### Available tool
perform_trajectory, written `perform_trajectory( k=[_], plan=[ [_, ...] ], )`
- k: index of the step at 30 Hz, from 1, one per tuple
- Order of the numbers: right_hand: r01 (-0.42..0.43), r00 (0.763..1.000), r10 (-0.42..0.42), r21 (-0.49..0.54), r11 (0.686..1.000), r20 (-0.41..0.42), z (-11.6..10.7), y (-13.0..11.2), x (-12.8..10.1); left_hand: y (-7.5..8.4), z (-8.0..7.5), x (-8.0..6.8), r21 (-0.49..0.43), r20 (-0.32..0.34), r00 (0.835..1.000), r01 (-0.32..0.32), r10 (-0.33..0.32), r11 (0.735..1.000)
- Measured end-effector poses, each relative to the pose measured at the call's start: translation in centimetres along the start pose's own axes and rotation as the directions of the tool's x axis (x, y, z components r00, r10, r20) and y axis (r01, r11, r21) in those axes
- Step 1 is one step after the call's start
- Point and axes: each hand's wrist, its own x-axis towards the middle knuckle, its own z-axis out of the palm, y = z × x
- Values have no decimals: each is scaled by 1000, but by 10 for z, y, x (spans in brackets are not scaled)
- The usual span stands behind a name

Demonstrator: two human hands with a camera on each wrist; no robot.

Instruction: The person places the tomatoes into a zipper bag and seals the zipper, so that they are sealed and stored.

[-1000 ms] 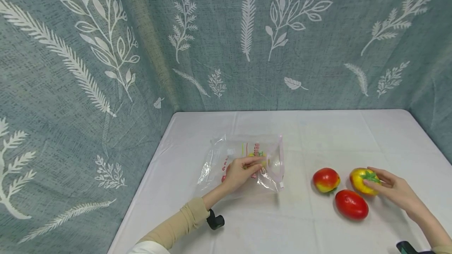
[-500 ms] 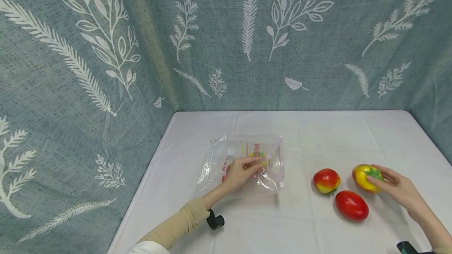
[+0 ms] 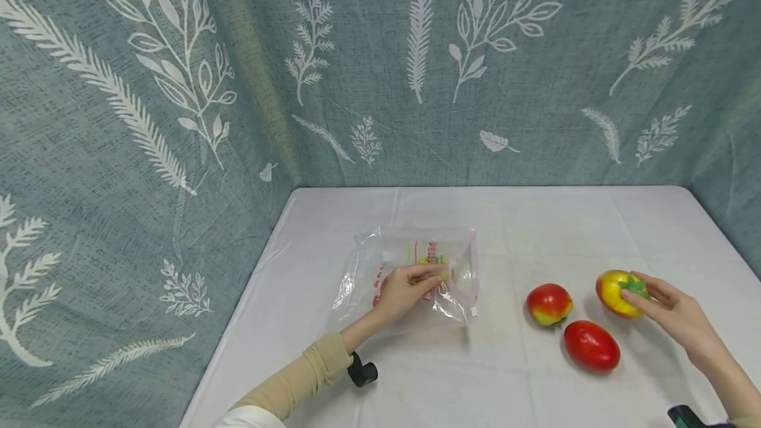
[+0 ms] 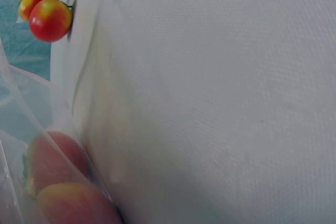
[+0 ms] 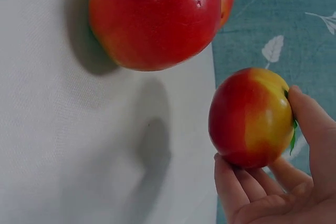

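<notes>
My right hand (image 3: 668,309) grips a red-and-yellow tomato with a green stem (image 3: 616,293) and holds it just above the white table (image 3: 535,223); in the right wrist view the same tomato (image 5: 251,117) sits in my fingers (image 5: 231,187). Two more tomatoes lie beside it, one red-yellow (image 3: 549,304) and one red (image 3: 591,346). My left hand (image 3: 410,290) pinches a clear zip bag (image 3: 362,269) that lies flat on the table. Red fruit (image 4: 55,171) shows through the bag's plastic in the left wrist view.
A blue-grey leaf-print curtain (image 3: 380,65) closes in the table at the back and both sides. The table's left edge (image 3: 238,322) runs close to the bag. A black wrist strap (image 3: 361,372) shows on my left forearm.
My right hand has lifted the stemmed tomato off the table and drawn it slightly right and up. The left hand and the bag have stayed put.
</notes>
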Motion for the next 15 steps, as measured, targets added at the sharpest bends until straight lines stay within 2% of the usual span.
perform_trajectory(
  k=[2,9,15],
  plan=[
    [1,1000,-1,2,1000,0,-1,-1,0,0,0,0,2,3,1000,-1,1,1000],
    [30,999,-30,6,1000,19,-3,-14,-4,-35,3,12,13,-8,1000,-18,18,1000],
    [26,999,-26,10,1000,23,-1,-25,-7,-33,3,11,19,-9,999,-30,30,999]
  ],
)
